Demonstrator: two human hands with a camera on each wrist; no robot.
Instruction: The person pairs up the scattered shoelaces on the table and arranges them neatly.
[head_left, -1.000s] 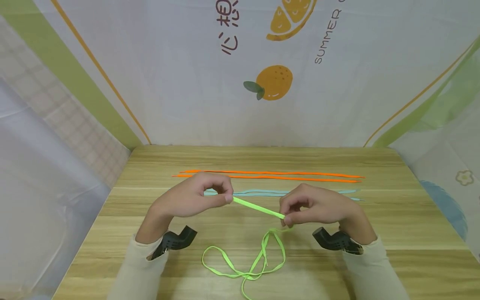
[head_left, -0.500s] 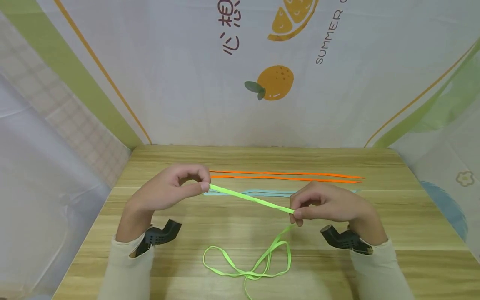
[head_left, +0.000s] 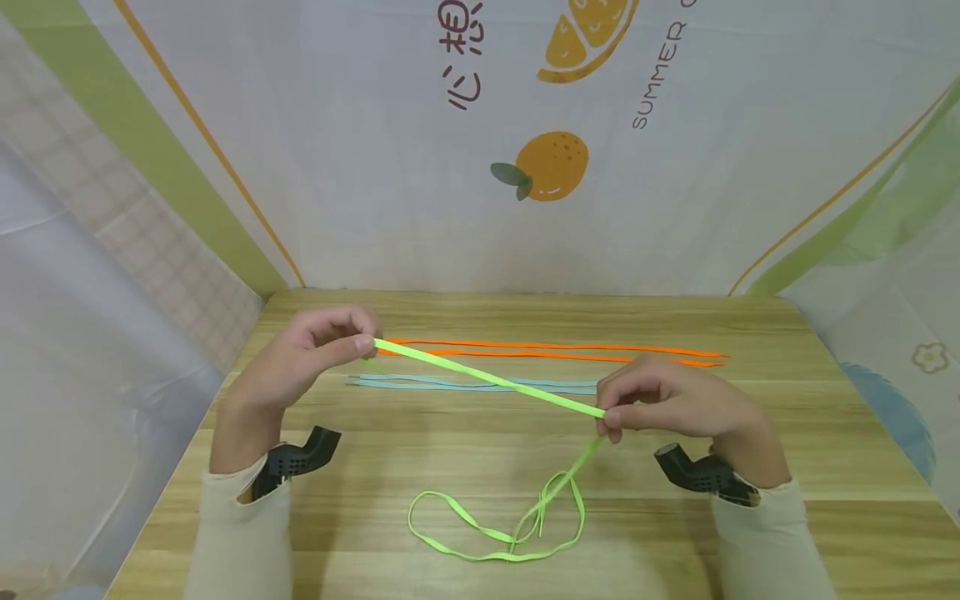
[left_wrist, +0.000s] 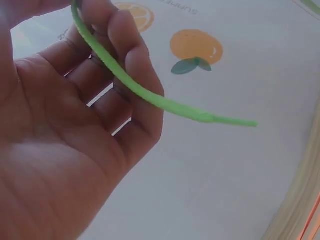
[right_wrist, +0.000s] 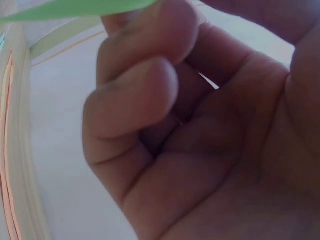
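Observation:
A flat neon-green shoelace (head_left: 480,374) is stretched straight between my two hands, sloping down to the right. My left hand (head_left: 300,354) pinches it between thumb and forefinger; in the left wrist view the short tail of the shoelace (left_wrist: 170,106) hangs across the curled fingers and ends in a narrow tip. My right hand (head_left: 675,400) pinches the lace lower down, and in the right wrist view a strip of green lace (right_wrist: 75,9) crosses the top. From the right hand the remaining length drops to the table and lies in loose loops near the front.
Two orange shoelaces (head_left: 525,345) lie side by side across the back of the wooden table (head_left: 360,517). In front of them are light blue shoelaces (head_left: 420,382), partly covered by the right hand. A white printed cloth (head_left: 375,167) hangs behind the table.
My left hand has moved left and away from me, and my right hand slightly right. The taut stretch of green shoelace between them has grown longer, and its loops on the table have shifted.

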